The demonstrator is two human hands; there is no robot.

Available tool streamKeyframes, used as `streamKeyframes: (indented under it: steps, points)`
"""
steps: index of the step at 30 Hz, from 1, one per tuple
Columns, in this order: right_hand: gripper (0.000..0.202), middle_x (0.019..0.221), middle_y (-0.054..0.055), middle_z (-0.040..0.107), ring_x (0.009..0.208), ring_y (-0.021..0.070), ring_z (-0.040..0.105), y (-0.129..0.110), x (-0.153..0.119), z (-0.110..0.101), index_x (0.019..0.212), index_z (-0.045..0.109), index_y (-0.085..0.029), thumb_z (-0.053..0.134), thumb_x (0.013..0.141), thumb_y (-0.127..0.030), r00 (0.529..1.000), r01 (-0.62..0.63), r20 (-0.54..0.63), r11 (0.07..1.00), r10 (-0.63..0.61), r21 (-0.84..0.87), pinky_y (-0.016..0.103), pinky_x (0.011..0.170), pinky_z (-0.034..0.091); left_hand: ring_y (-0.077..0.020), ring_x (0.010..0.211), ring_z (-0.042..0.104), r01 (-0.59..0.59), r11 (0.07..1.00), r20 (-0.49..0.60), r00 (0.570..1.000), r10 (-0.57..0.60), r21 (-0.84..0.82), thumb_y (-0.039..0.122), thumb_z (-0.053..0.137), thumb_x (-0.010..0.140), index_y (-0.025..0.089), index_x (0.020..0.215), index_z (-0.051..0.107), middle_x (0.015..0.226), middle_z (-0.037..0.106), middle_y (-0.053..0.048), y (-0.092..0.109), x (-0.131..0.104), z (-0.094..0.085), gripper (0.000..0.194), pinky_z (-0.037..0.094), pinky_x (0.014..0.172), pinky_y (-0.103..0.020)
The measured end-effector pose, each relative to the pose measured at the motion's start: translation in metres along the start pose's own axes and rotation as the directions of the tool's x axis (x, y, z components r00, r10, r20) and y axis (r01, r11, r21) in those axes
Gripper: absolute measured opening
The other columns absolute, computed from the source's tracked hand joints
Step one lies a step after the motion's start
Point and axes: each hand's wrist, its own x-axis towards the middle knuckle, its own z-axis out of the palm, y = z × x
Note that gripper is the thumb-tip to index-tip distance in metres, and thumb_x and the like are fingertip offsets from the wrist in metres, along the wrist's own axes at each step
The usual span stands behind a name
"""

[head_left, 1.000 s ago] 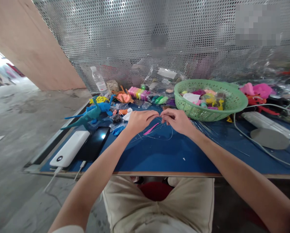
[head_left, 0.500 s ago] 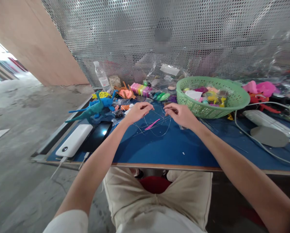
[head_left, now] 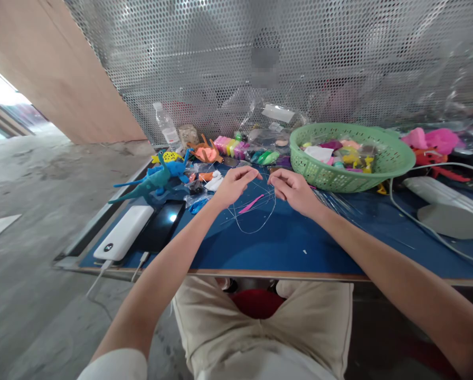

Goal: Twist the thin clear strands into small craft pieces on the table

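My left hand and my right hand are raised close together over the blue tabletop, fingertips a small gap apart. Both are closed in a pinch on a thin pale wire, which droops between them in a rounded loop. Exactly where the fingers grip it is too fine to make out. Beneath the hands lies a slim pink tool, with more thin wires around it. Beyond my left wrist is a crumpled white piece.
A green basket of colourful pieces stands right of centre. Blue and teal dinosaur figures, a white power bank and a dark phone occupy the left. A water bottle stands behind them. A white cable curves along the right.
My hands have come closer together, mainly with the left moving right. The wire between them now hangs in a clearer, rounder loop. The view has shifted slightly.
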Motion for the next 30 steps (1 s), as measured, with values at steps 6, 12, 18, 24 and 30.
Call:
streamKeyframes:
  steps: [6,12,18,24,30]
  points:
    - [0.023,0.047,-0.007,0.042,0.043,0.0084,0.036,0.005,0.004,-0.001,0.084,0.062,-0.020,0.060,0.092,-0.041,0.994,-0.024,-0.102,0.996,0.033,0.085,0.025,0.045,0.026,-0.0081,0.046,0.041,0.065,0.983,-0.032,0.997,-0.071,-0.170,0.063,0.042,0.096,0.019,0.097,0.068,0.058,0.046,0.003,0.003,0.004,-0.002,0.051,0.033,0.045,-0.023]
    - [0.020,0.049,-0.005,0.047,0.042,0.0084,0.037,0.012,0.011,-0.014,0.074,0.060,-0.021,0.066,0.084,-0.037,0.959,-0.038,-0.268,0.983,0.086,0.180,0.025,0.044,0.028,-0.0087,0.057,0.050,0.164,0.941,0.014,0.986,-0.167,-0.297,0.053,0.046,0.098,0.017,0.097,0.064,0.067,0.050,0.000,0.003,0.006,-0.016,0.041,0.046,0.057,-0.024]
    - [0.023,0.052,-0.003,0.047,0.048,0.0106,0.041,0.005,0.006,-0.015,0.073,0.063,-0.020,0.060,0.089,-0.037,0.982,0.005,-0.189,1.000,-0.009,-0.021,0.026,0.047,0.030,-0.0067,0.044,0.020,0.183,0.944,0.067,0.983,-0.171,-0.273,0.049,0.053,0.097,0.021,0.092,0.058,0.059,0.020,0.008,0.004,0.003,-0.015,0.029,0.022,0.042,-0.023]
    - [0.033,0.067,0.001,0.058,0.060,0.0136,0.050,-0.005,0.001,-0.011,0.070,0.061,-0.021,0.052,0.095,-0.041,0.982,0.093,-0.141,0.973,-0.124,-0.211,0.029,0.058,0.040,-0.0070,0.043,0.016,0.218,0.956,0.036,0.976,-0.215,-0.199,0.057,0.050,0.094,0.021,0.077,0.056,0.058,0.016,0.007,0.014,0.000,-0.008,0.041,0.014,0.043,-0.026]
    - [0.023,0.079,0.003,0.067,0.073,0.0184,0.064,-0.002,0.000,-0.010,0.102,0.068,-0.023,0.052,0.095,-0.039,0.987,0.104,-0.085,0.938,-0.140,-0.329,0.031,0.067,0.048,-0.0073,0.043,0.019,0.284,0.956,0.035,0.959,-0.282,-0.075,0.041,0.057,0.090,0.020,0.067,0.059,0.051,0.020,0.007,0.011,0.001,-0.010,0.032,0.013,0.045,-0.028]
